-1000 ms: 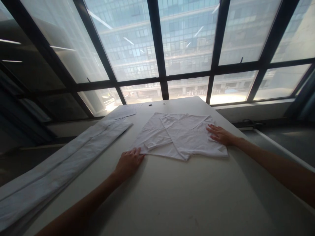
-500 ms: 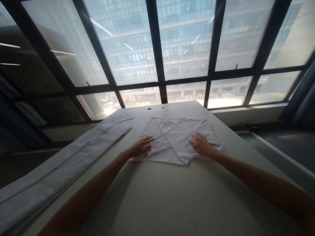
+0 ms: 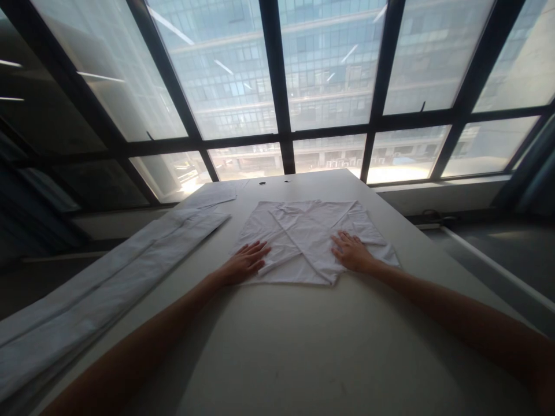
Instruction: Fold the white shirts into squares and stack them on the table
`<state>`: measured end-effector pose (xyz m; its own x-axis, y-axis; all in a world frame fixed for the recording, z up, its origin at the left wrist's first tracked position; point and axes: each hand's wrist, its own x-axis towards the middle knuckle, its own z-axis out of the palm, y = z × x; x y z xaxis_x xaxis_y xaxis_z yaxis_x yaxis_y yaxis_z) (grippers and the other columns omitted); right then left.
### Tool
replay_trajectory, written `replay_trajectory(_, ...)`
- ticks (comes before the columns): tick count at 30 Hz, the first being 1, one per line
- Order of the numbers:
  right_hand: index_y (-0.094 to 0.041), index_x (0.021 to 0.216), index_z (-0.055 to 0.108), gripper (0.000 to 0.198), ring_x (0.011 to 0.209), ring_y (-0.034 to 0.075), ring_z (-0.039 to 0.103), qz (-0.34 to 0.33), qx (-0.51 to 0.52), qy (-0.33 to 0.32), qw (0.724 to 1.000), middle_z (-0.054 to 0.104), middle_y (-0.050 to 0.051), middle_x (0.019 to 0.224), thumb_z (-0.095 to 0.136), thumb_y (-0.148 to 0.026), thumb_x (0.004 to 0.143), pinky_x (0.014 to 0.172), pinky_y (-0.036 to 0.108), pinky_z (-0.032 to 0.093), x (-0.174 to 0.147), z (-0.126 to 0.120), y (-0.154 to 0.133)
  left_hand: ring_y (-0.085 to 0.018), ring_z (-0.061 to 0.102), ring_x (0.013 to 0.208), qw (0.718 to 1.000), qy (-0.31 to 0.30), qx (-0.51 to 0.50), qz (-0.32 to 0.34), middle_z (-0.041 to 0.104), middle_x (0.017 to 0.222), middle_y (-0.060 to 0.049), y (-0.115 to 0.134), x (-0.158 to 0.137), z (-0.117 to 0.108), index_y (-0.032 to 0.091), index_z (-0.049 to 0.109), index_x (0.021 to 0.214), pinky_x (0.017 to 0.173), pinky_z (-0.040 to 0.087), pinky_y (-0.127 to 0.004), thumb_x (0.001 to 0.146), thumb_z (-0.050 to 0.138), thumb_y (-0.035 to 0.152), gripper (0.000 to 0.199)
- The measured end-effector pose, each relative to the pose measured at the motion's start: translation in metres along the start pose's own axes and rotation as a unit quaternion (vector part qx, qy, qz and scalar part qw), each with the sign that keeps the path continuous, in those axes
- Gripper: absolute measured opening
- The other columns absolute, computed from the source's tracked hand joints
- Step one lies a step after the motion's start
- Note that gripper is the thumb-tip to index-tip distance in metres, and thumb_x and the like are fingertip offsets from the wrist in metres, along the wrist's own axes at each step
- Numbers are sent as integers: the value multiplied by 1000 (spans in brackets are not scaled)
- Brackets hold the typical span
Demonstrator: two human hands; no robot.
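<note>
A white cloth garment [image 3: 303, 242] lies folded on the white table [image 3: 277, 341], with creases and a long diagonal edge across its layers. On its near left part, my left hand [image 3: 247, 262] rests flat, fingers stretched out. Near its right side, my right hand [image 3: 352, 252] lies palm down with the fingers spread. Neither hand grips the cloth. The fabric under both palms is hidden.
Long folded white fabric [image 3: 125, 271] runs along the table's left side, with another flat white piece [image 3: 215, 195] beyond it. Two dark round spots mark the far tabletop. Dark-framed windows [image 3: 284, 69] stand behind, and curtains hang at both sides.
My left hand has shifted slightly left and lies flatter on the cloth. My right hand has barely moved. The view has tilted a little.
</note>
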<state>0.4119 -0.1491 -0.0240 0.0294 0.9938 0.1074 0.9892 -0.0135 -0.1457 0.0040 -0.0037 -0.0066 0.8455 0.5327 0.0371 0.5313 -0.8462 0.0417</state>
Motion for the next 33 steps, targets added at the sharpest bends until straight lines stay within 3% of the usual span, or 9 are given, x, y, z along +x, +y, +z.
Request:
replay_trajectory(9,-13,156,48,57,155,29,31,-88,18,51,995,39,20,164,41,-38,105,123,48,29,-4,5,11,-31,24,157,998,46,-4,-42,29,169,-6,39,-37,6,33,40,161,125,25,-54,109,30,61,60)
replay_trajectory(12,-11,154,49,55,153,28,35,-63,16,94,993,42,20,162,39,-36,105,124,46,28,-6,-1,14,-32,24,158,998,66,-17,-11,30,169,-7,44,-37,-1,32,41,161,126,23,-57,109,32,56,57)
replay_trajectory(17,-9,152,50,56,153,30,35,50,-26,152,987,42,21,162,34,-36,106,124,47,28,-5,-13,41,-30,15,160,994,13,-49,95,21,172,-1,59,-36,-13,37,29,165,129,11,-55,111,31,53,57)
replay_trajectory(20,-11,154,49,56,151,31,38,95,-48,101,989,44,21,161,36,-38,106,121,49,31,-3,-9,59,-28,13,160,988,-31,-79,131,20,172,1,70,-37,-18,40,17,167,130,5,-53,110,31,55,60)
replay_trajectory(24,-11,158,43,59,153,31,33,102,-60,34,992,39,21,164,34,-39,107,123,51,27,-3,0,69,-28,13,160,985,-57,-90,138,18,172,0,78,-40,-24,39,6,167,130,1,-52,109,33,58,67)
replay_trajectory(28,-6,158,41,62,155,31,31,98,-63,37,992,37,23,164,30,-38,107,124,51,25,-3,2,69,-28,10,160,985,-60,-93,132,12,172,-1,80,-42,-25,36,-5,167,130,0,-50,109,36,59,75)
replay_trajectory(33,-5,158,42,62,153,33,33,92,-63,48,993,38,23,163,30,-36,106,123,53,28,-4,3,70,-28,8,160,984,-62,-100,132,12,172,1,79,-42,-23,39,1,167,130,0,-51,109,37,58,71)
